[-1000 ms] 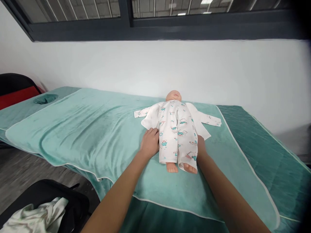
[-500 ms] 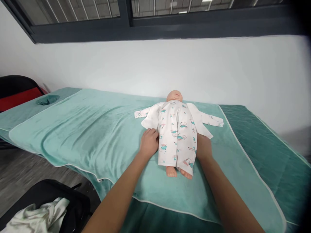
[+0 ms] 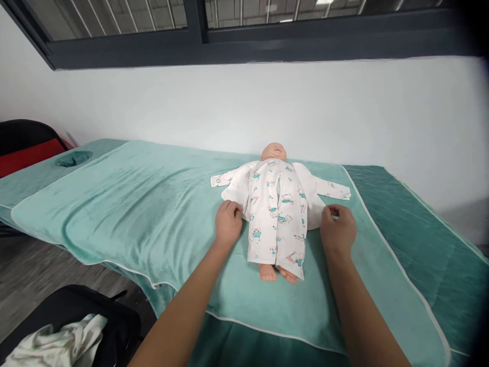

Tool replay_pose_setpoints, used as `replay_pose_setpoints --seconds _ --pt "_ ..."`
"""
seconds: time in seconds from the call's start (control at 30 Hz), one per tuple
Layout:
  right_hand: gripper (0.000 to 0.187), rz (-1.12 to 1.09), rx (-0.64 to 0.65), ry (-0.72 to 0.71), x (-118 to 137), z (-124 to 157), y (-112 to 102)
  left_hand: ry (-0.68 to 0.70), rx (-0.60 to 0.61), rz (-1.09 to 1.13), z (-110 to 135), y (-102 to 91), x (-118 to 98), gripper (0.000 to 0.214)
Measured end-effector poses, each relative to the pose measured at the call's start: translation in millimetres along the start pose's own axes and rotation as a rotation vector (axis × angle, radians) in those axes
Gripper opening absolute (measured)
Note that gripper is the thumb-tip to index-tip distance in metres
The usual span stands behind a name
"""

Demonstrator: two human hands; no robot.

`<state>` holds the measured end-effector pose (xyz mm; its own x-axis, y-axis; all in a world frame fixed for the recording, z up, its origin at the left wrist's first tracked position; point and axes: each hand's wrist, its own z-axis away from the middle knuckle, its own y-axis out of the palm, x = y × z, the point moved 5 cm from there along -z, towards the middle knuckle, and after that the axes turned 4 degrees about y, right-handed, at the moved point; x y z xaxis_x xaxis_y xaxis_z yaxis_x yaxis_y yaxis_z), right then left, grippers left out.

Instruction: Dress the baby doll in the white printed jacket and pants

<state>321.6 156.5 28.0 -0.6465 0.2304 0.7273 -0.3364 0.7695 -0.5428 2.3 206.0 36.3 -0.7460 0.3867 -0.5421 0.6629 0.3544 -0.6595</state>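
Note:
A baby doll (image 3: 273, 151) lies on its back, its feet toward me. White printed baby pants (image 3: 263, 229) cover its front up to the chest, with both feet showing below the cuffs. Beneath the pants an open white baby shirt (image 3: 237, 188) spreads out to both sides, sleeves stretched outward. My left hand (image 3: 228, 223) is closed at the lower edge of the shirt's left flap, fingertips on the cloth. On the other side, my right hand (image 3: 338, 230) pinches the lower corner of the right flap between thumb and fingers.
A light green blanket (image 3: 153, 204) covers much of the padded bed (image 3: 428, 229), which has a face hole (image 3: 74, 158) at far left. White cloth (image 3: 57, 341) lies on a black chair (image 3: 80, 300) at lower left. A wall (image 3: 153, 107) and window stand behind.
My right hand has come out from beside the pants and moved right, drawing the shirt flap's corner outward. My left hand has shifted slightly left and up along the other flap.

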Motion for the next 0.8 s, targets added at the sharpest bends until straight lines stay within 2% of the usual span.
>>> replay_pose_setpoints --seconds 0.13,0.3,0.4,0.6,0.8 --pt "0.038 0.215 0.035 0.044 -17 -5 2 -0.051 -0.050 -0.044 -1 -1.3 5 0.018" --pt "0.041 0.311 0.074 -0.003 -15 -3 4 -0.123 -0.067 -0.158 -1 -2.8 8 0.018" --pt "0.041 0.293 0.091 0.011 -13 -4 4 -0.150 -0.082 -0.201 -1 -4.2 8 0.017" --pt "0.041 0.218 0.166 0.149 -16 -4 2 -0.177 -0.085 -0.230 0 -4.1 8 0.018" --pt "0.040 0.071 0.135 0.232 -17 -2 -2 -0.177 -0.084 -0.226 -1 -3.7 9 0.017"
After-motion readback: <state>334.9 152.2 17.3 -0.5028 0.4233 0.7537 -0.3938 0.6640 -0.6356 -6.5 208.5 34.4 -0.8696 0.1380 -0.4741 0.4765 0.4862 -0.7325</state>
